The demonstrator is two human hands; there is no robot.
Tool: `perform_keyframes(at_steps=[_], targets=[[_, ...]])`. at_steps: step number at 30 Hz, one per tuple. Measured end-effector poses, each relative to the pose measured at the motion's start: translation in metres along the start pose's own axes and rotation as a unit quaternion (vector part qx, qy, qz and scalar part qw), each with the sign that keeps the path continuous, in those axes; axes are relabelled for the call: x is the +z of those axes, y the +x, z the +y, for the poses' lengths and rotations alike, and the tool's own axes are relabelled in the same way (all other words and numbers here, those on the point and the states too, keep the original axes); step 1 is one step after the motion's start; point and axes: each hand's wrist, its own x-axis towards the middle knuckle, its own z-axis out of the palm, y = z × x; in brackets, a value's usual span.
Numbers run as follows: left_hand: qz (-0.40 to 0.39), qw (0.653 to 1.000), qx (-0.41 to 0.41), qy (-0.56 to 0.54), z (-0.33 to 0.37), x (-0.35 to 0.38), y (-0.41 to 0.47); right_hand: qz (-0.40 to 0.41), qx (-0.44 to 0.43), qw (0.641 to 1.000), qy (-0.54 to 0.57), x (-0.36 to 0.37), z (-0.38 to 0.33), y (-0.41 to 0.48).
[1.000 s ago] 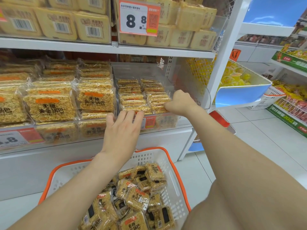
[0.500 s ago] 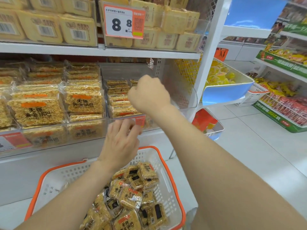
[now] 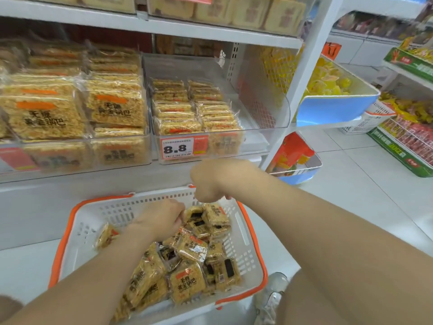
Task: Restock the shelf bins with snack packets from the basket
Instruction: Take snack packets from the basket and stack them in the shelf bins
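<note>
left hand (image 3: 161,219), right hand (image 3: 210,181) curled over basket (image 3: 110,214), grip unclear; packets (image 3: 185,283) jumbled, facing every way.

Left grip (image 3: 161,219): fingertips buried among the yellow rice-crisp snack packets (image 3: 187,281) in the white, orange-rimmed plastic basket (image 3: 246,233); hold not discernible. Right grip (image 3: 210,181): motion-blurred, fingers curled underneath, contents unseen. Pale yellow top-shelf packs (image 3: 257,10): cut by the upper edge. Orange 8.8 price tag (image 3: 184,147): small print illegible.

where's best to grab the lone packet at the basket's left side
Probably pinch the upper edge of the lone clear-wrapped yellow cracker packet, coming from above: it lies apart from the pile, by the left wall of the white plastic basket, edges free.
</note>
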Motion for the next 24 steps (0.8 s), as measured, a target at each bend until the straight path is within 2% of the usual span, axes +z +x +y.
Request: perform_keyframes(at_steps=[3,6,10,14,19,24], targets=[[-0.111,0.993,-0.007,0.036,0.005,0.017,-0.017,-0.012,0.017,1.0,0.007,0.013,-0.002,0.007],[-0.238,0.971,-0.022,0.024,0.005,0.033,-0.026,0.0,0.025,1.0,0.014,0.02,-0.004,0.01],[-0.298,0.95,-0.045,0.079,-0.007,0.049,-0.032,0.004,0.025,1.0,0.015,0.031,-0.008,0.015],[-0.394,0.899,-0.049,0.183,-0.005,0.059,-0.048,-0.035,0.029,0.999,-0.014,0.04,-0.02,0.019],[-0.384,0.913,-0.091,0.102,-0.012,0.058,-0.054,-0.01,-0.014,1.0,-0.015,0.025,-0.039,0.027],[-0.342,0.93,-0.083,0.105,-0.026,0.054,-0.057,0.024,-0.07,0.997,-0.018,0.007,-0.043,0.033]])
